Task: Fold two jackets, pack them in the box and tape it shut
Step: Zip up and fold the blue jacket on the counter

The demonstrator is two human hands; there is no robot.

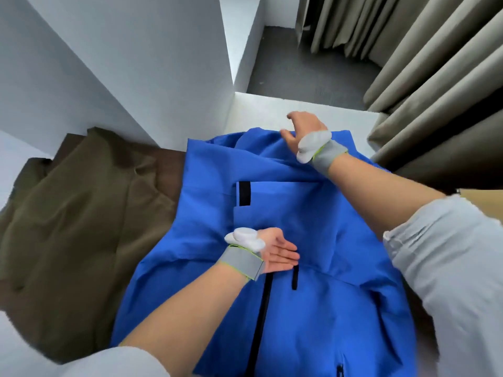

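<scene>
A: Right, blue jacket first. Where?

B: Spread front-up across the middle, black zip running toward the near edge, far part folded over on itself. Lies on a brown surface, far end against a white top.

A: And the left hand?

B: Flat on the chest of the jacket, just beside the top of the zip — fingers straight and together, pointing right, pressing cloth, gripping nothing.

A: Right hand?

B: Out at the far edge of the jacket, by the folded-over part. Thumb down on the blue cloth, other fingers loosely bent and lifted clear of it; nothing pinched so far as shows. Between the two hands, a pocket flap with a short black strip.

A: Second jacket?

B: Olive jacket, rumpled, left of the blue one, touching or slipping under its left edge — cannot tell which. Untouched by either hand.

A: Box?

B: Only a tan cardboard-coloured edge at the far right, behind the right forearm; too little showing to call it.

A: Anything else?

B: Grey band with a white pod on each wrist, pale sleeves pushed up, beige curtains to the right, white walls ahead and left, grey carpet beyond.
</scene>
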